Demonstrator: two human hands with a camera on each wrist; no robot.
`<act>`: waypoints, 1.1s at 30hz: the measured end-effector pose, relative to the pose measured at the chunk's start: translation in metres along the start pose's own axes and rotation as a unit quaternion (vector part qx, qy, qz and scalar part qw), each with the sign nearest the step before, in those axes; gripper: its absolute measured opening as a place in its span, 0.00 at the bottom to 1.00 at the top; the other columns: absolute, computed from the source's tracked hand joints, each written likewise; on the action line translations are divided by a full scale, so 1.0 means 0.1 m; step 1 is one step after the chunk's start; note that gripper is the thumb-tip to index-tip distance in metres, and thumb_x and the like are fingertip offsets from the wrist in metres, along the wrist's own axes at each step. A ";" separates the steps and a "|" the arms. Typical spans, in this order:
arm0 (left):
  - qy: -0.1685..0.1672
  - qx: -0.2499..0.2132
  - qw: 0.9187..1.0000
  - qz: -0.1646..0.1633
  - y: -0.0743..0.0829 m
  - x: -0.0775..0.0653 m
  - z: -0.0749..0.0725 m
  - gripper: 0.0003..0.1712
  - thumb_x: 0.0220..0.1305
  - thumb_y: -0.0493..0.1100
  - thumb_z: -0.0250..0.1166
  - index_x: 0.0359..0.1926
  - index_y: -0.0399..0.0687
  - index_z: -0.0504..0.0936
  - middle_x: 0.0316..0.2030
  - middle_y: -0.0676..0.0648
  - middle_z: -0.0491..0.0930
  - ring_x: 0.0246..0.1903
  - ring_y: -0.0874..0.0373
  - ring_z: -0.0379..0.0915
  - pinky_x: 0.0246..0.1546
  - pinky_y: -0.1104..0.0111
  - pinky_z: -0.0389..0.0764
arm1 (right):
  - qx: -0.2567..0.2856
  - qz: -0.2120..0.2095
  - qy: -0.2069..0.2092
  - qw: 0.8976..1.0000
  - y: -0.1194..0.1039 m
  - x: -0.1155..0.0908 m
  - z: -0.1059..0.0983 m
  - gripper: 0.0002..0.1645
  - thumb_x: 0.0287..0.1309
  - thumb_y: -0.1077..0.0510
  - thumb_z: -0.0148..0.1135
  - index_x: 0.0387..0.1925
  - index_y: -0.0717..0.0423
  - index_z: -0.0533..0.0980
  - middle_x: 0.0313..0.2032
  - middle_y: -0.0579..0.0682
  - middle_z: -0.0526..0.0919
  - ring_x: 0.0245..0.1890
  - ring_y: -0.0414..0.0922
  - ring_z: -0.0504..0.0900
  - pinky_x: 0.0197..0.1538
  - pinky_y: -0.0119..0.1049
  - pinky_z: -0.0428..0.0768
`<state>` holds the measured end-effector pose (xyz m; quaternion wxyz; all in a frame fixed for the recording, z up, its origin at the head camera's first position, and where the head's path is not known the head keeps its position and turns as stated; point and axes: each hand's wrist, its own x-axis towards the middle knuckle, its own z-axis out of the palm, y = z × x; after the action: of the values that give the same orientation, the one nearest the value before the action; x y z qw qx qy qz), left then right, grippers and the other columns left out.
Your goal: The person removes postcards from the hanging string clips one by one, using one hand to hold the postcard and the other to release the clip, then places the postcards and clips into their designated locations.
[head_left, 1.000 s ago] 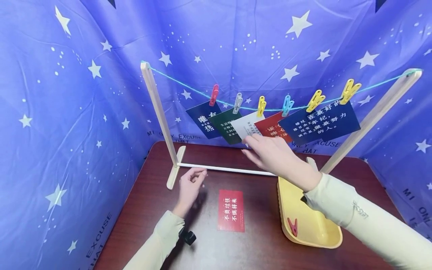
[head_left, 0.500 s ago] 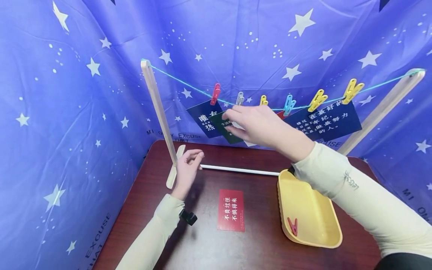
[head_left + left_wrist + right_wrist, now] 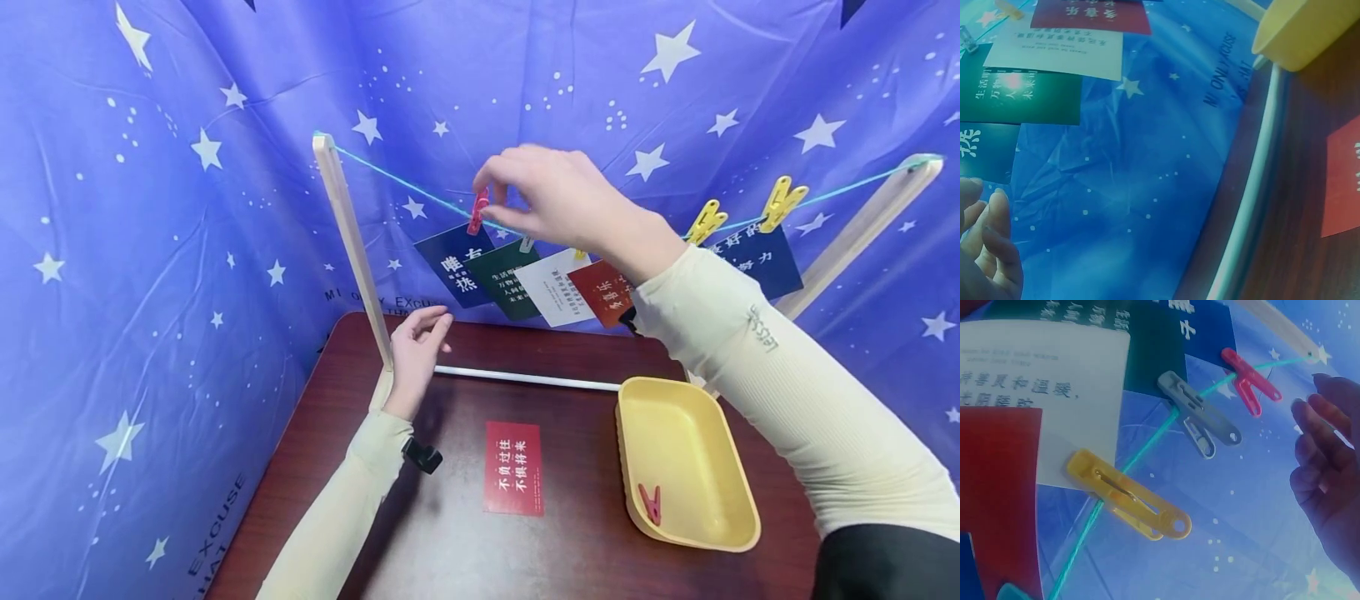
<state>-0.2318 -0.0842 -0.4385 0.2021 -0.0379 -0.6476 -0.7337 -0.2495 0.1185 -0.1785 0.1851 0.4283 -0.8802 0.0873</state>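
My right hand (image 3: pixel 558 196) is raised at the string (image 3: pixel 390 179), its thumb and fingers spread beside a red clothespin (image 3: pixel 477 212). In the right wrist view a gap shows between the fingertips and that clothespin (image 3: pixel 1249 381). The clothespin holds a dark blue card (image 3: pixel 448 260) on the string. Farther right hang a green card (image 3: pixel 504 287) under a grey clothespin (image 3: pixel 1197 409), a white card (image 3: pixel 551 292) under a yellow clothespin (image 3: pixel 1129 494), and a red card (image 3: pixel 594 296). Below the blue card my left hand (image 3: pixel 416 354) hovers loosely curled, holding nothing.
Wooden posts (image 3: pixel 348 242) carry the string, with a white rod (image 3: pixel 525 379) low between them. A red card (image 3: pixel 513 471) lies on the table (image 3: pixel 450 542). The yellow tray (image 3: pixel 750 500) holds a red clothespin (image 3: pixel 651 504). Blue cloth (image 3: pixel 225 208) surrounds the table.
My right hand has moved up and left from the white card to the red clothespin on the string. The left hand has risen slightly. The hanging cards stay in place.
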 end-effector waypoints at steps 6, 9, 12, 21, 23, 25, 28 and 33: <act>-0.002 -0.007 1.000 -0.005 0.05 0.08 0.03 0.14 0.68 0.34 0.71 0.52 0.32 0.85 0.42 0.37 0.88 0.16 0.63 0.76 0.16 0.79 0.66 | 0.052 0.023 -0.004 0.998 0.12 0.14 -0.01 0.16 0.71 0.54 0.66 0.54 0.58 0.81 0.45 0.56 0.84 0.52 0.55 0.73 0.59 0.52 0.71; -0.004 -0.013 1.000 -0.005 0.07 0.13 0.05 0.14 0.68 0.34 0.70 0.53 0.32 0.85 0.46 0.35 0.88 0.16 0.65 0.77 0.16 0.79 0.66 | 0.070 0.047 -0.033 0.996 0.16 0.19 -0.01 0.20 0.70 0.52 0.66 0.58 0.58 0.80 0.50 0.57 0.84 0.57 0.56 0.72 0.66 0.54 0.65; -0.008 -0.020 1.000 -0.008 0.09 0.16 0.08 0.14 0.70 0.33 0.68 0.54 0.32 0.84 0.49 0.34 0.87 0.16 0.66 0.77 0.15 0.79 0.65 | 0.100 0.078 -0.078 0.989 0.19 0.22 -0.01 0.25 0.70 0.49 0.66 0.62 0.58 0.78 0.55 0.55 0.84 0.63 0.55 0.70 0.71 0.56 0.62; -0.021 -0.025 0.999 -0.020 0.11 0.19 0.16 0.16 0.71 0.33 0.67 0.57 0.32 0.81 0.50 0.34 0.85 0.17 0.68 0.78 0.15 0.79 0.67 | 0.167 0.143 -0.129 0.967 0.25 0.24 0.05 0.28 0.71 0.46 0.66 0.65 0.56 0.77 0.57 0.55 0.86 0.67 0.52 0.76 0.70 0.54 0.71; -0.021 -0.024 0.999 -0.019 0.11 0.20 0.17 0.16 0.70 0.33 0.67 0.57 0.31 0.81 0.50 0.34 0.85 0.17 0.67 0.78 0.15 0.78 0.67 | 0.173 0.148 -0.129 0.965 0.25 0.24 0.05 0.28 0.71 0.46 0.66 0.65 0.56 0.76 0.57 0.55 0.85 0.67 0.52 0.76 0.70 0.54 0.71; -0.023 -0.025 0.999 -0.017 0.12 0.20 0.17 0.16 0.70 0.33 0.67 0.56 0.31 0.80 0.49 0.35 0.84 0.17 0.67 0.77 0.15 0.78 0.67 | 0.177 0.152 -0.127 0.964 0.26 0.24 0.06 0.28 0.70 0.46 0.66 0.65 0.56 0.77 0.58 0.55 0.85 0.66 0.52 0.76 0.69 0.53 0.72; -0.021 -0.025 0.999 -0.016 0.14 0.20 0.18 0.15 0.70 0.33 0.67 0.55 0.30 0.80 0.46 0.37 0.84 0.16 0.67 0.77 0.15 0.78 0.67 | 0.181 0.154 -0.121 0.964 0.26 0.25 0.07 0.27 0.70 0.47 0.66 0.63 0.56 0.77 0.57 0.55 0.86 0.65 0.52 0.77 0.69 0.53 0.72; -0.020 -0.028 0.999 -0.024 0.15 0.20 0.18 0.14 0.70 0.33 0.67 0.53 0.30 0.79 0.41 0.43 0.82 0.15 0.67 0.76 0.15 0.78 0.67 | 0.179 0.155 -0.115 0.965 0.24 0.26 0.12 0.25 0.71 0.49 0.66 0.61 0.58 0.78 0.55 0.55 0.86 0.63 0.52 0.78 0.70 0.52 0.71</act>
<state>-0.2484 -0.0725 -0.4151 0.1702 -0.0422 -0.6318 -0.7551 -0.2861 0.1114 -0.1794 -0.0132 0.3196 -0.9213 0.2210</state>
